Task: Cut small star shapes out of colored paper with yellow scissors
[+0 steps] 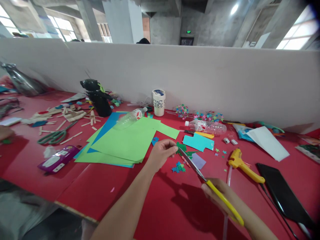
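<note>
My left hand [163, 151] pinches a small piece of dark green paper [178, 148] between thumb and fingers. In my right hand [220, 191] are scissors with yellow handles [225, 201], their blades pointing up and left to the green piece. The blades look nearly closed, and their tips are beside my left fingertips. Below the blades lie green paper scraps [188, 154], a lilac paper square [198, 161] and a small heap of blue and green paper stars [179, 167]. A cut turquoise paper [198, 142] rests just behind them.
Light green sheets [125, 143] are stacked at left under a plastic bottle [131, 118]. A yellow glue gun [243, 165] and black tablet [282, 190] lie at right. Behind stand a white cup [159, 102] and a black thermos [97, 98]. Another person's hand [7, 133] shows far left.
</note>
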{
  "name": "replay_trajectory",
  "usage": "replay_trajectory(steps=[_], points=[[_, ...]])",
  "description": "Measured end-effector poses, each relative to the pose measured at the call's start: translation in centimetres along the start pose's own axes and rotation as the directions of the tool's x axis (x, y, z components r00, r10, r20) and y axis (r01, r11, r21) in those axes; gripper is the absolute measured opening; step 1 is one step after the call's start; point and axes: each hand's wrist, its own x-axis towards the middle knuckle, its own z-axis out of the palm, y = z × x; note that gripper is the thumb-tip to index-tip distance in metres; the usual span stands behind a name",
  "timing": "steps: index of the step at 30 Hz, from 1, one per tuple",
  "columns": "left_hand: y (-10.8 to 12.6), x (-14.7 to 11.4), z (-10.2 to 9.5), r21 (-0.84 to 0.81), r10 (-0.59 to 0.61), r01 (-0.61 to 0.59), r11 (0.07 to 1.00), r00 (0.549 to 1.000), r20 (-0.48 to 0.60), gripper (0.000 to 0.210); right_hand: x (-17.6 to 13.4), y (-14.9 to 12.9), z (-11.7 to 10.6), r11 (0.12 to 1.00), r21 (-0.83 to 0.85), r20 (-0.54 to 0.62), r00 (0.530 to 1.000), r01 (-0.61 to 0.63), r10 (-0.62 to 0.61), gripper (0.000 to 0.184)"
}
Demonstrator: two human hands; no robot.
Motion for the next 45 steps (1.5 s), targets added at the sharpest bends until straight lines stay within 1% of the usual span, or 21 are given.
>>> replay_trajectory(steps=[2,6,9,15,19,23,26,30,33,41,45], points=[[0.0,0.0,0.0,-0.01,-0.007,0.008,1.0,1.0,0.001,0.014,0.0,0.0,-0.1,1.0,-0.004,0.005,1.0,-0.014,0.014,0.05],[-0.2,0.1,0.0,-0.038,-0.026,0.026,0.999,1.0,-0.01,0.014,-0.2,-0.1,-0.1,0.996,0.065,0.039,0.997,-0.068,0.065,0.046],[-0.4,0.1,0.0,-0.055,-0.02,0.02,0.998,1.0,-0.014,0.014,-0.3,-0.1,0.3,0.993,0.102,0.019,0.998,-0.06,0.058,0.046],[-0.4,0.0,0.1,-0.065,0.003,-0.004,0.998,1.0,-0.028,0.012,-0.5,0.3,0.9,0.987,0.157,-0.008,0.999,-0.032,0.034,0.054],[-0.3,-0.1,0.2,-0.061,0.021,-0.023,0.998,0.999,-0.041,0.011,-0.5,0.1,0.7,0.988,0.151,0.003,1.0,-0.028,0.028,0.055],[-0.3,0.0,0.1,-0.074,0.006,-0.011,0.997,0.998,-0.066,0.012,-0.5,-0.2,0.2,0.99,0.133,0.06,0.998,-0.038,0.03,0.057],[-0.4,0.1,0.0,-0.06,-0.005,0.002,0.998,0.998,-0.056,0.014,-0.7,-0.3,0.1,0.991,0.13,0.087,0.996,-0.03,0.018,0.057],[-0.6,0.1,0.0,-0.03,0.0,-0.001,1.0,0.999,-0.048,0.016,-0.9,-0.3,0.1,0.987,0.163,0.077,0.997,-0.01,-0.002,0.056],[-0.5,0.0,0.2,-0.015,0.003,-0.004,1.0,0.999,-0.04,0.018,-0.9,-0.1,0.0,0.986,0.166,0.095,0.995,0.004,-0.02,0.057],[-0.1,-0.2,0.9,-0.074,-0.031,0.029,0.997,0.999,-0.036,0.017,-0.6,0.2,-0.1,0.989,0.146,0.08,0.997,0.005,-0.017,0.054],[-0.4,-0.2,1.0,-0.085,-0.036,0.033,0.996,0.998,-0.044,0.016,-0.7,0.1,0.0,0.988,0.155,0.07,0.997,-0.005,-0.006,0.054]])
